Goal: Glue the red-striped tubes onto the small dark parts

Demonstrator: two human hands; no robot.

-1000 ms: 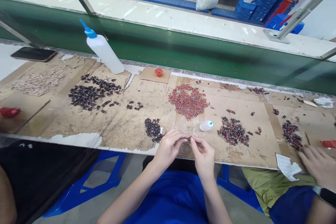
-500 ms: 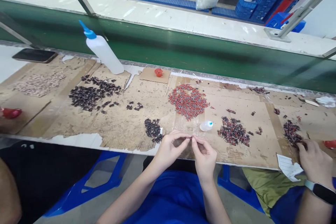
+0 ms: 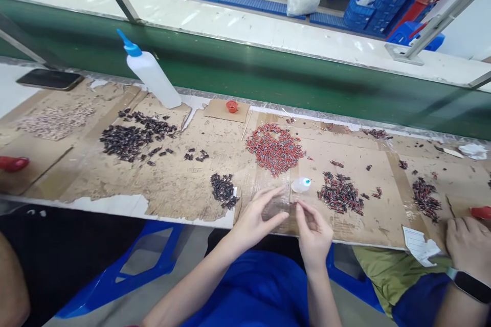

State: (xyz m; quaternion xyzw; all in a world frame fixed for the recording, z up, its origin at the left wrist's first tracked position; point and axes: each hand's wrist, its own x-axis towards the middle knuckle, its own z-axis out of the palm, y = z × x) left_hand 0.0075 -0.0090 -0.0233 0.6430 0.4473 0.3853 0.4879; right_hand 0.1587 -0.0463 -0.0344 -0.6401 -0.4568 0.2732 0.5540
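Left hand point(image 3: 251, 222) spread, thumb and fingers apart. Right hand point(image 3: 315, 230) pinching tiny piece point(image 3: 293, 203) between thumb and forefinger, above cardboard point(image 3: 184, 186), near small blue-tipped bottle point(image 3: 299, 185). We see large bottle point(image 3: 153, 79), blue-nozzled, and red cup point(image 3: 231, 107) on cardboard scrap point(image 3: 215, 109); contents of all three we cannot tell. Our forearms reach forward, hands apart, fingertips angled inward.

Apparently no readable lettering.
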